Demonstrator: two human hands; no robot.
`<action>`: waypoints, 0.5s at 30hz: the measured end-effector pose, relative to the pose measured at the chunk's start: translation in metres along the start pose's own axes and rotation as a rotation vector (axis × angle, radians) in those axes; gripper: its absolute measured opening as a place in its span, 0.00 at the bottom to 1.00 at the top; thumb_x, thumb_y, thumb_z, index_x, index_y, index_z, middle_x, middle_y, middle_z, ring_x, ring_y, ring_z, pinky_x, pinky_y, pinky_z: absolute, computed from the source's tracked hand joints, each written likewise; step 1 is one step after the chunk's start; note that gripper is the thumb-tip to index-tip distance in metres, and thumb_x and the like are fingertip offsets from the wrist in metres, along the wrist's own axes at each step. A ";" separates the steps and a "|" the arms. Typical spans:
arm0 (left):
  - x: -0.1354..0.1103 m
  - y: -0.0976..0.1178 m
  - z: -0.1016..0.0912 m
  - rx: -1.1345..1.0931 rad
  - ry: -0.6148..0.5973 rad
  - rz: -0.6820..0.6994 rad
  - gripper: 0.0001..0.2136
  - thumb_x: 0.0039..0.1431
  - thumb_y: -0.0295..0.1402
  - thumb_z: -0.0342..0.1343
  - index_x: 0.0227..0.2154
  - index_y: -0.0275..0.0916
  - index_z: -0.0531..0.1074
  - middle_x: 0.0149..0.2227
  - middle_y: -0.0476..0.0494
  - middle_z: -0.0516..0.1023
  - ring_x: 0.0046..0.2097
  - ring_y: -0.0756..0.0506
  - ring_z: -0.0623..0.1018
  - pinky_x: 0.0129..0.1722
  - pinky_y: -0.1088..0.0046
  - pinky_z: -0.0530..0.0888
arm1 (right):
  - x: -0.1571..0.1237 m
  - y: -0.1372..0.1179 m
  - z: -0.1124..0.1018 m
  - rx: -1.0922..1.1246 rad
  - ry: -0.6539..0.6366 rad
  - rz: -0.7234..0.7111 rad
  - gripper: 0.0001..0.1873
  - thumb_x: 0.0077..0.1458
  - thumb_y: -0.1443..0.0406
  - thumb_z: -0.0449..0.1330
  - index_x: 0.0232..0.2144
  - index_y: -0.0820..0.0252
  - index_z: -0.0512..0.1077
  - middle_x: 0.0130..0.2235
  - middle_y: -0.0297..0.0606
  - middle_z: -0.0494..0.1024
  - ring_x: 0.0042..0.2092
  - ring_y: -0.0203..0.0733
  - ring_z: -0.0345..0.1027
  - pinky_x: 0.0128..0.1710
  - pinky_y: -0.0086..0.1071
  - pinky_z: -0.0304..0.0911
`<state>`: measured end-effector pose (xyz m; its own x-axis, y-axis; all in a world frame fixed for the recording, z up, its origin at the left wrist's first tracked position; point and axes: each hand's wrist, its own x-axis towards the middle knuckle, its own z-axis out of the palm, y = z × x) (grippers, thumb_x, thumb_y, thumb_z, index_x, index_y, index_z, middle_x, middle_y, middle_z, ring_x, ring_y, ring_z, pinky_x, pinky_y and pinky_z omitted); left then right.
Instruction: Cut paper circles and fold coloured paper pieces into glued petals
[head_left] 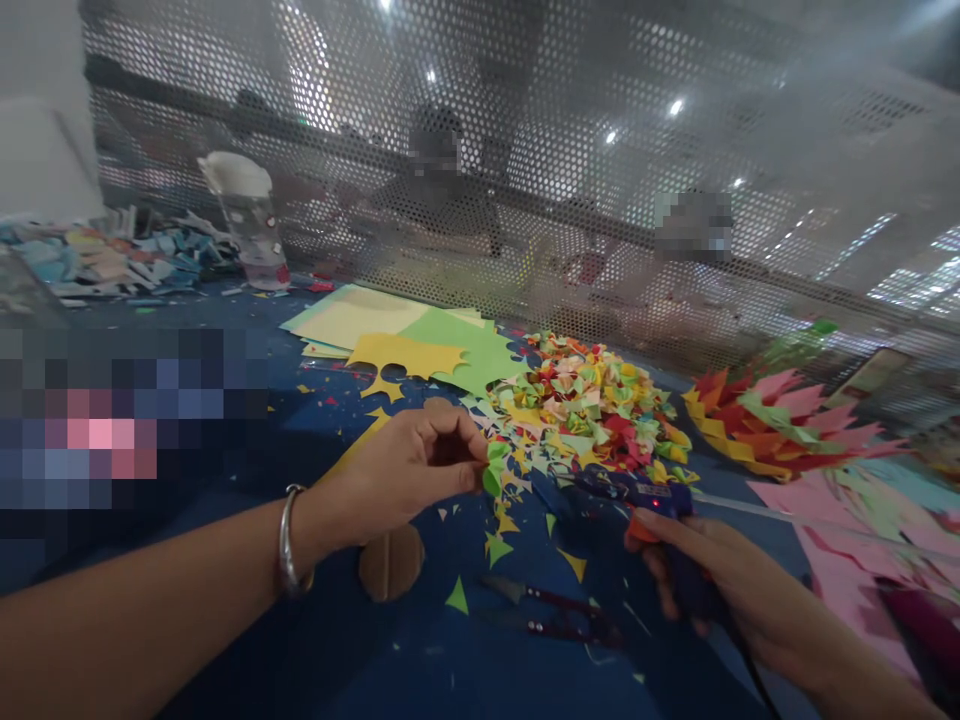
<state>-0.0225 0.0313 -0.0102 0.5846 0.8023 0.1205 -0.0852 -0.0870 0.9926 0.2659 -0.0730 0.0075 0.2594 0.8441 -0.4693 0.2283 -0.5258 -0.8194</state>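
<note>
My left hand (409,470) is closed in a pinch on a small folded green paper piece (493,470), held just above the blue table (225,420). My right hand (720,580) grips a blue glue gun (652,500) with an orange trigger, its nozzle pointing left toward the green piece. A heap of small folded paper pieces (589,405) in many colours lies just beyond both hands. A silver bangle sits on my left wrist.
Yellow and green paper sheets (420,335) lie at the back. A ring of coloured paper points (772,430) sits at right, pink paper (847,540) nearer. Small scissors (555,610) and a cardboard disc (390,562) lie near me. A perforated screen (525,200) stands behind, people beyond it.
</note>
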 end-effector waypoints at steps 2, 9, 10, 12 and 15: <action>0.000 0.000 0.000 -0.008 -0.001 0.006 0.07 0.51 0.30 0.64 0.31 0.37 0.71 0.29 0.54 0.71 0.31 0.53 0.72 0.34 0.76 0.70 | 0.003 0.001 -0.004 -0.124 0.038 0.018 0.23 0.55 0.47 0.58 0.28 0.62 0.73 0.22 0.31 0.71 0.19 0.34 0.68 0.14 0.24 0.53; 0.001 0.002 0.000 -0.031 0.020 0.000 0.08 0.50 0.31 0.64 0.31 0.36 0.70 0.30 0.51 0.72 0.32 0.52 0.73 0.34 0.75 0.71 | -0.006 0.001 -0.008 -0.914 0.463 -0.403 0.22 0.56 0.47 0.57 0.20 0.55 0.69 0.16 0.31 0.67 0.19 0.39 0.62 0.21 0.31 0.51; 0.001 0.002 0.000 -0.025 0.023 0.002 0.08 0.50 0.31 0.64 0.31 0.36 0.70 0.30 0.51 0.72 0.32 0.52 0.73 0.34 0.75 0.71 | -0.009 -0.001 -0.001 -0.913 0.425 -0.458 0.20 0.58 0.48 0.55 0.24 0.55 0.70 0.19 0.32 0.71 0.21 0.40 0.65 0.23 0.32 0.54; 0.002 0.002 0.000 0.001 0.030 0.009 0.07 0.51 0.30 0.63 0.31 0.37 0.70 0.30 0.51 0.71 0.32 0.52 0.73 0.34 0.76 0.70 | -0.014 -0.010 0.019 -0.899 0.304 -0.588 0.16 0.61 0.52 0.54 0.29 0.54 0.72 0.24 0.33 0.75 0.25 0.40 0.69 0.27 0.32 0.60; 0.002 0.003 0.000 0.042 0.044 0.014 0.06 0.50 0.28 0.62 0.30 0.37 0.70 0.30 0.52 0.70 0.32 0.53 0.72 0.34 0.76 0.70 | -0.010 -0.025 0.053 -0.934 0.111 -0.727 0.10 0.62 0.61 0.53 0.32 0.56 0.73 0.30 0.36 0.78 0.31 0.41 0.72 0.32 0.32 0.62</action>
<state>-0.0216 0.0331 -0.0067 0.5475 0.8260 0.1340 -0.0585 -0.1219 0.9908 0.2080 -0.0630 0.0150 -0.1446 0.9866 0.0752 0.9394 0.1607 -0.3028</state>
